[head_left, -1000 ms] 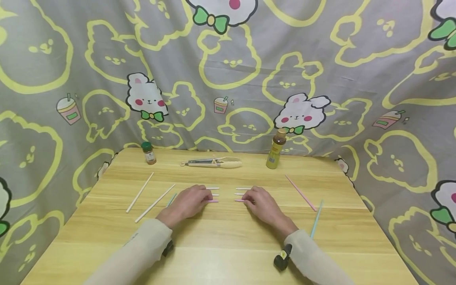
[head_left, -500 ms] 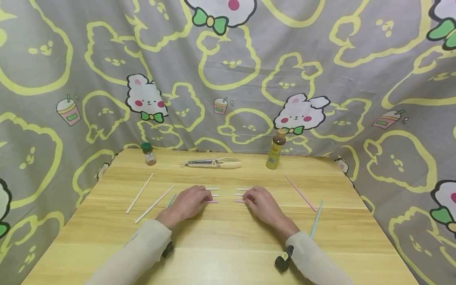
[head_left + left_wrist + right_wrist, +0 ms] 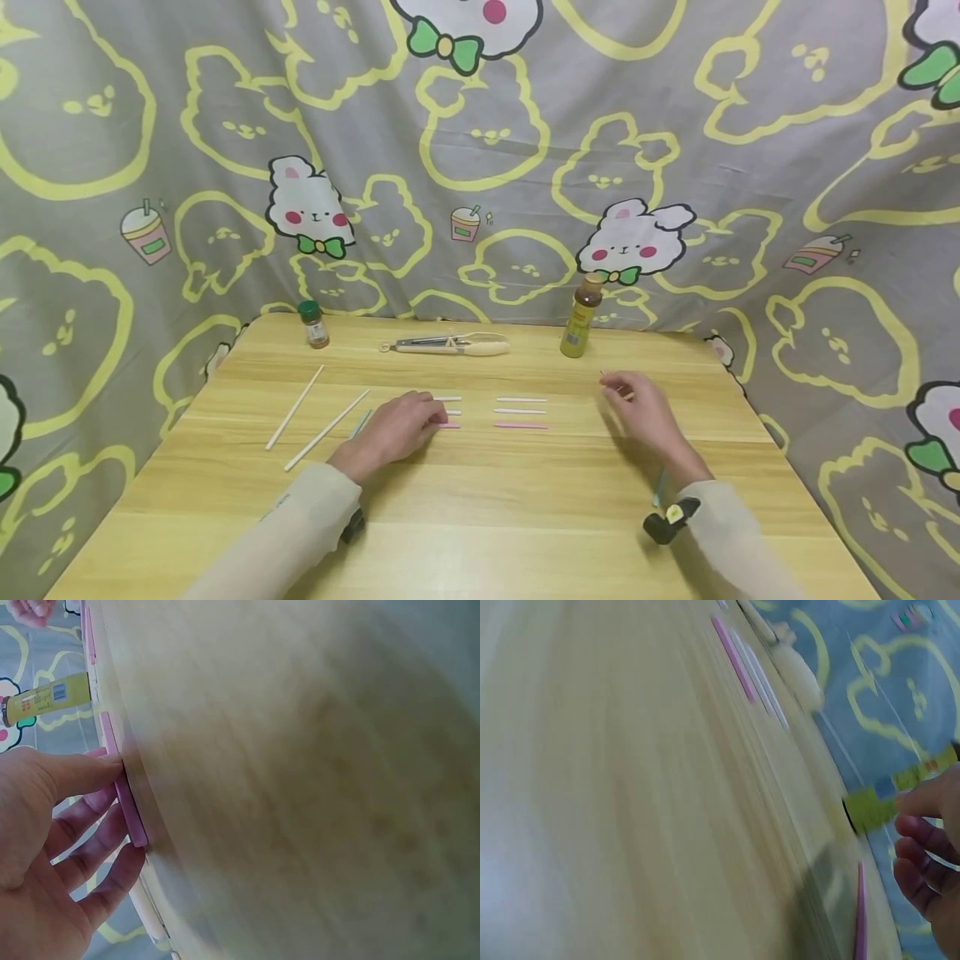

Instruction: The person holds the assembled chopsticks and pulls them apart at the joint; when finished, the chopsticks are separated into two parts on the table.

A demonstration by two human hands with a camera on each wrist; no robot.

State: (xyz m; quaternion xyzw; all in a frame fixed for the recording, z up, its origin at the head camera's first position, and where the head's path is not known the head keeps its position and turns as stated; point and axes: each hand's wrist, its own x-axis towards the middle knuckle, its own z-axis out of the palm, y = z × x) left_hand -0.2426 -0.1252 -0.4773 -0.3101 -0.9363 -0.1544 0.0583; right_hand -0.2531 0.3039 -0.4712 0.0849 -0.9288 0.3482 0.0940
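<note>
My left hand [image 3: 405,425] rests on the table, thumb and fingers pinching a short pink stick [image 3: 133,814]; in the head view only its right end shows. Two short white sticks lie just beyond it, partly hidden by the hand. A matching group, a short pink stick [image 3: 521,426] and two short white sticks [image 3: 521,411], lies parallel to its right. My right hand [image 3: 643,414] hovers over the right side with loosely bent fingers, holding nothing. Below it, a longer pink stick [image 3: 862,911] lies on the table, mostly covered by the hand in the head view.
Two long white sticks [image 3: 327,430] and a teal stick [image 3: 361,422] lie at left. Another teal stick [image 3: 660,488] is partly under the right forearm. Tongs [image 3: 450,343], a green-capped jar [image 3: 314,325] and a yellow-labelled bottle [image 3: 581,321] line the back, before a patterned curtain.
My right hand has left the short pink stick of the right group and moved right, over the longer pink stick. The left hand stays where it was.
</note>
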